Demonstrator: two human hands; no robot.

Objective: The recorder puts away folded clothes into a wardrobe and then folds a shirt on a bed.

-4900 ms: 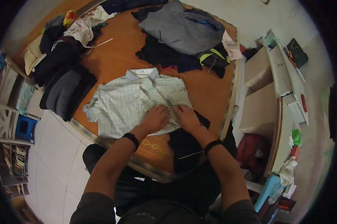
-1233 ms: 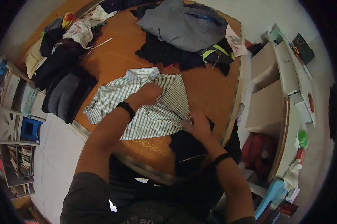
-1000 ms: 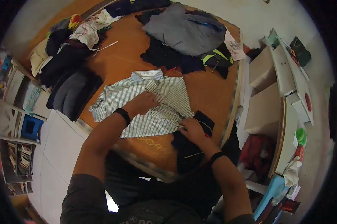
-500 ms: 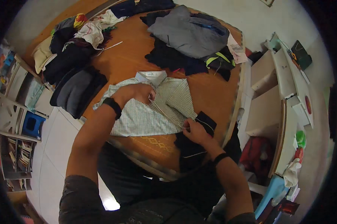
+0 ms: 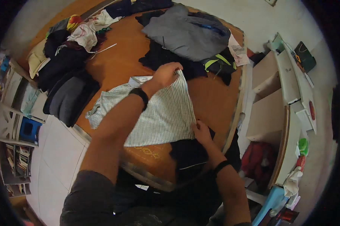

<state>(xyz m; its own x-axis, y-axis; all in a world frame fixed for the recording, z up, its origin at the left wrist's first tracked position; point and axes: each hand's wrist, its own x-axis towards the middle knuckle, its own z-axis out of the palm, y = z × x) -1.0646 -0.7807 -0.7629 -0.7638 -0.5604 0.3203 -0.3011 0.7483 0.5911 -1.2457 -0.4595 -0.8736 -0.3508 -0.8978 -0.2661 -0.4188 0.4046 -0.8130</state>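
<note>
A white shirt [image 5: 160, 116] with a fine dark check lies on the orange-brown bed cover [image 5: 113, 71], its collar toward the far side. My left hand [image 5: 167, 75] reaches across the shirt and pinches its edge near the right shoulder, lifting it a little. Lower down, the fingers of my right hand [image 5: 201, 132] pinch the same right edge near the hem. Between the two hands the edge runs nearly straight. My left forearm covers part of the shirt's left side and collar. Under my right hand lies a folded black garment [image 5: 189, 154], partly hidden by the shirt.
Dark folded clothes [image 5: 72, 96] are stacked at the left edge, with more crumpled clothes behind them. A grey jacket [image 5: 187, 32] lies on dark garments at the far side. Right of the bed stand white cabinets [image 5: 269, 109]; a shelf with books [image 5: 23, 160] is at left.
My left hand has moved right and away from me, carrying a shirt edge across to the right side. The right hand has shifted slightly right with the lower edge. The view has shifted slightly.
</note>
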